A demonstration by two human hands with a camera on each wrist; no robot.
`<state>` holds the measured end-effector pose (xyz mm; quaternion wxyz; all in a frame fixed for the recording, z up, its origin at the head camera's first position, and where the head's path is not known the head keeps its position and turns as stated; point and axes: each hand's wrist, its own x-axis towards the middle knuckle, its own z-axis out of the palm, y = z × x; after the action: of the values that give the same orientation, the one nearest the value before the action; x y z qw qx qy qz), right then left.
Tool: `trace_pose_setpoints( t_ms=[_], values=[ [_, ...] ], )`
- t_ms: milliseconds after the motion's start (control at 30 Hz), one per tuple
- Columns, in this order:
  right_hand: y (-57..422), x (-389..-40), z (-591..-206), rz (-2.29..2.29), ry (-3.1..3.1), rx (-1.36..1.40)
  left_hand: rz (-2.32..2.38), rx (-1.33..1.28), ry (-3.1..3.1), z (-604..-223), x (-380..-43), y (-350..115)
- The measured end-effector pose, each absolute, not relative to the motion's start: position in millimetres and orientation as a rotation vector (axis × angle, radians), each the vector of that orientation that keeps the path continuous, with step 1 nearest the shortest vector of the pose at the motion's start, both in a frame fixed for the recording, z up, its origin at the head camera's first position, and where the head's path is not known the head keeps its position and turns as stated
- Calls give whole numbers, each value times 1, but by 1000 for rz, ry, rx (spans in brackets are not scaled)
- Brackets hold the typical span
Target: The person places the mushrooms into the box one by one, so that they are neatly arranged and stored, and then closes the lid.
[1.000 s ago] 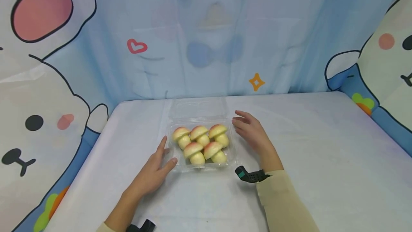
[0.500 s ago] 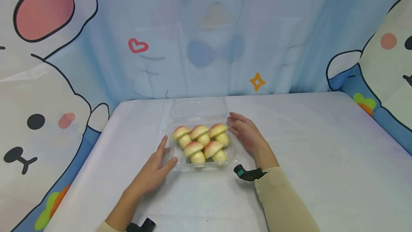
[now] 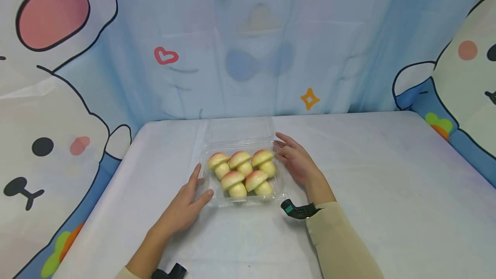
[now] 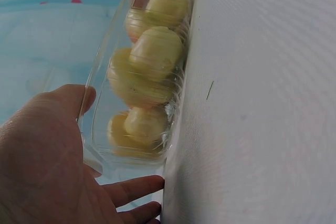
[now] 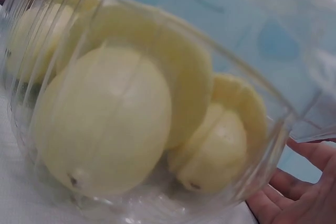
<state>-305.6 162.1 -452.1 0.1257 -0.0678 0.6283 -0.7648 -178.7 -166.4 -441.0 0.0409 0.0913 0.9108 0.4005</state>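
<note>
A clear plastic clamshell box [image 3: 280, 193] stands on the white cloth, its lid [image 3: 239, 130] folded open toward the back. Inside lie several pale yellow mushroom-shaped pieces [image 3: 238, 184] with reddish tops, in two rows. My left hand [image 3: 182, 210] is at the box's near left corner, fingers spread and nearly straight; in the left wrist view its thumb [image 4: 86, 98] meets the rim. At the far right side, my right hand [image 3: 298, 160] has its fingertips by the hinge edge. The right wrist view shows its fingers [image 5: 291, 184] loosely bent beside the box wall.
The white-covered table [image 3: 387, 193] runs back to a blue curtain [image 3: 329, 55] printed with cartoon animals. A black wrist camera [image 3: 298, 210] sits on my right wrist and another [image 3: 170, 271] on my left.
My right hand has moved left, from just beside the box to its right edge near the hinge. The left hand and the box stay in place.
</note>
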Motion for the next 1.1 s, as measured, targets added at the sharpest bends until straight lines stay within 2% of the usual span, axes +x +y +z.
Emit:
trace_pose_setpoints(
  t_ms=[1100],
  values=[
    [171, -300, -450, -2242, 1829, -244, 1231, 266, 2788, -439, -177, -165]
  ],
)
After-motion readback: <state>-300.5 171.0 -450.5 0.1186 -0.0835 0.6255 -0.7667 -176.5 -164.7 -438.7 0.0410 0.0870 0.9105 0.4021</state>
